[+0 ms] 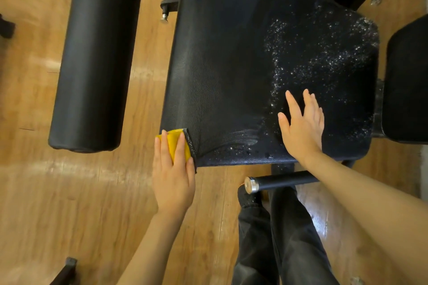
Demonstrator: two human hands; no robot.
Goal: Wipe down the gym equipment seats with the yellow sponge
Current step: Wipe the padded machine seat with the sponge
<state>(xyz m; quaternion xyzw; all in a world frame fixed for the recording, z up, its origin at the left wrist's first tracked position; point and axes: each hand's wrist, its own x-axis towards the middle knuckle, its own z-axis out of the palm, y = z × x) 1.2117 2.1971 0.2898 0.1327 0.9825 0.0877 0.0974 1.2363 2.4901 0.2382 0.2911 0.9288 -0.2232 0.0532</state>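
Black vinyl roller pad (95,58), cylindrical, lies over the wood floor (58,192) at far left; its upper end is cut off by the frame. Left hand (172,176), fingers laid over the yellow sponge (177,143), presses it against the near-left corner of the seat (220,65); most of the sponge is hidden beneath the fingers, and whether the thumb wraps under it cannot be told. Seat: black textured vinyl, dry-looking and smooth on its left half, speckled with white droplets (324,53) on its right half and along the near edge; far edge cut off at the top. Right hand (301,127), flat with fingers spread and straight, rests on the seat near its near-right edge, holding nothing. Black handle (278,181) with a metal end cap lies just below the near edge, partly hidden by the right forearm. Second black pad (407,81), far right, cut off by the frame.
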